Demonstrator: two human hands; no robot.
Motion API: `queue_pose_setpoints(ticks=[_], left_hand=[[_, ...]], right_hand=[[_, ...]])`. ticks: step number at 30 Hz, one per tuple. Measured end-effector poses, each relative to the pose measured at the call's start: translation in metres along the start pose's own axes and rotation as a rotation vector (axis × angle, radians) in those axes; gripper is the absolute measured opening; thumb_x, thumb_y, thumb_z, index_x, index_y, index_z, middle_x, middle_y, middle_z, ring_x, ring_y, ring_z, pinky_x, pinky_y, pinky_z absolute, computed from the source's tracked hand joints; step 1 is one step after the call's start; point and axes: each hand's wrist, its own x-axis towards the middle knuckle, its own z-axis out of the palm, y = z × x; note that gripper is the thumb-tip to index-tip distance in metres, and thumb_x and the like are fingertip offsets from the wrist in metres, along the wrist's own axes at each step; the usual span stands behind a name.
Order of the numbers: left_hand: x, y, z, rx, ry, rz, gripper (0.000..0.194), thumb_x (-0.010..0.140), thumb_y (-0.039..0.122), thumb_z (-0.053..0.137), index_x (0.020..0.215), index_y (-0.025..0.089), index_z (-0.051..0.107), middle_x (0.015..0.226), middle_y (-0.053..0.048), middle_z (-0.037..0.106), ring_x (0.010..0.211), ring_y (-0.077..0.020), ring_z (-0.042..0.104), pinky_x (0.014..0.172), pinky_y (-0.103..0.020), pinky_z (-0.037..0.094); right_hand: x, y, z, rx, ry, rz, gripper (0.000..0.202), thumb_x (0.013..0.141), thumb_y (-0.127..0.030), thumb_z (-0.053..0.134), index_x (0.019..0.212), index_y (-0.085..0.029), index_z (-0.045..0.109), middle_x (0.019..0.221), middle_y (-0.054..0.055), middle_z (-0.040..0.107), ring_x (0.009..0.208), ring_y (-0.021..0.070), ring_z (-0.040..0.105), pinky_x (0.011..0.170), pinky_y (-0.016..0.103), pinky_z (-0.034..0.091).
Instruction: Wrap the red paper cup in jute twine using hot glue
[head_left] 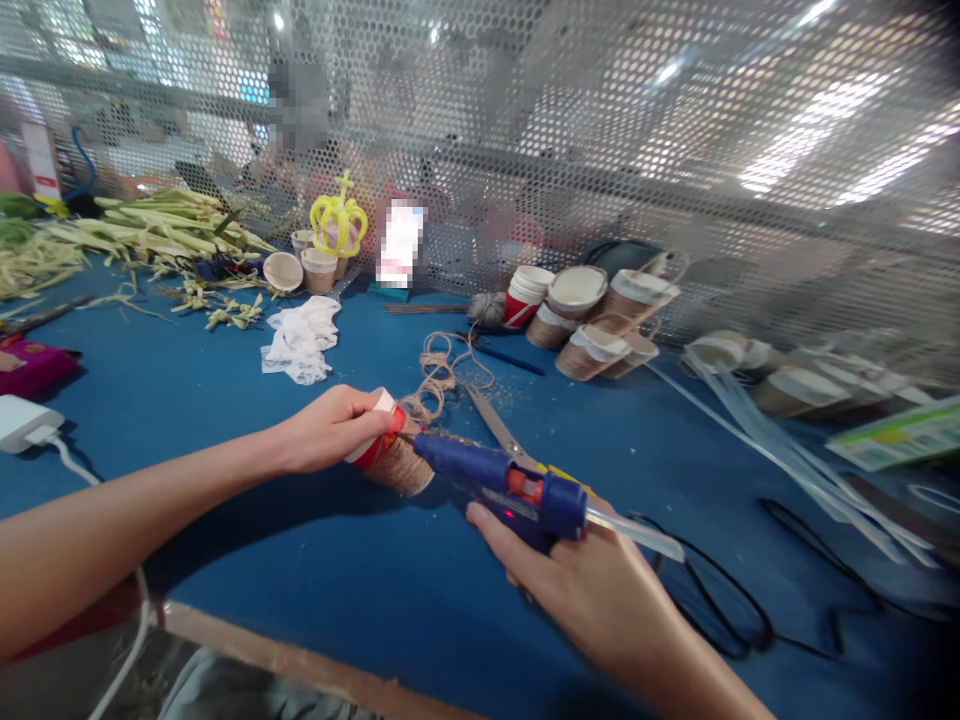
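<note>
My left hand [334, 428] grips a red and white paper cup [401, 468] by its rim end; the cup lies tilted, its lower part wound with brown twine. In my right hand [585, 580] is a blue hot glue gun [487, 475], a clear glue stick jutting from its back and a small red light lit on its side. The gun's nozzle meets the cup's side near the edge of the twine. Loose twine [439, 375] lies in loops behind the cup. Scissors [495, 420] with yellow handles lie partly hidden behind the gun.
Twine-wrapped cups [592, 350] stand along the mesh wall [525, 120]. Clear glue sticks [810, 470] and a black cord [720, 590] lie at right. White cloth [301, 338], a blurred phone [400, 245], a yellow crown-shaped piece [339, 225] and dry husks [172, 225] are further back.
</note>
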Motion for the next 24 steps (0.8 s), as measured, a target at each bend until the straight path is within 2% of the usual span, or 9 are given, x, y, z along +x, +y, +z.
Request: queue_pose_setpoints(ticks=[12, 17, 24], left_hand=[[-0.001, -0.002, 0.001, 0.037, -0.012, 0.030, 0.028, 0.079, 0.030, 0.046, 0.087, 0.013, 0.067, 0.080, -0.003, 0.067, 0.070, -0.0140, 0.059, 0.062, -0.022, 0.045], [-0.001, -0.005, 0.000, 0.074, 0.013, 0.054, 0.030, 0.080, 0.034, 0.045, 0.081, 0.012, 0.066, 0.073, -0.002, 0.065, 0.063, -0.0119, 0.056, 0.056, -0.019, 0.042], [-0.002, -0.005, -0.001, 0.109, 0.020, 0.065, 0.030, 0.080, 0.033, 0.044, 0.079, 0.012, 0.065, 0.073, -0.001, 0.065, 0.061, -0.0114, 0.055, 0.056, -0.019, 0.042]], right_hand=[[0.000, 0.003, 0.001, -0.021, 0.000, -0.012, 0.018, 0.075, -0.026, 0.048, 0.059, -0.021, 0.056, 0.053, 0.000, 0.060, 0.047, 0.0133, 0.055, 0.047, 0.023, 0.046], [-0.003, 0.008, -0.004, -0.037, -0.022, -0.045, 0.015, 0.074, -0.029, 0.051, 0.069, -0.021, 0.063, 0.047, -0.001, 0.057, 0.043, 0.0122, 0.053, 0.042, 0.021, 0.041], [-0.002, 0.013, -0.003, -0.070, -0.006, -0.043, 0.020, 0.077, -0.031, 0.048, 0.069, -0.020, 0.063, 0.055, 0.002, 0.061, 0.055, 0.0166, 0.060, 0.042, 0.024, 0.043]])
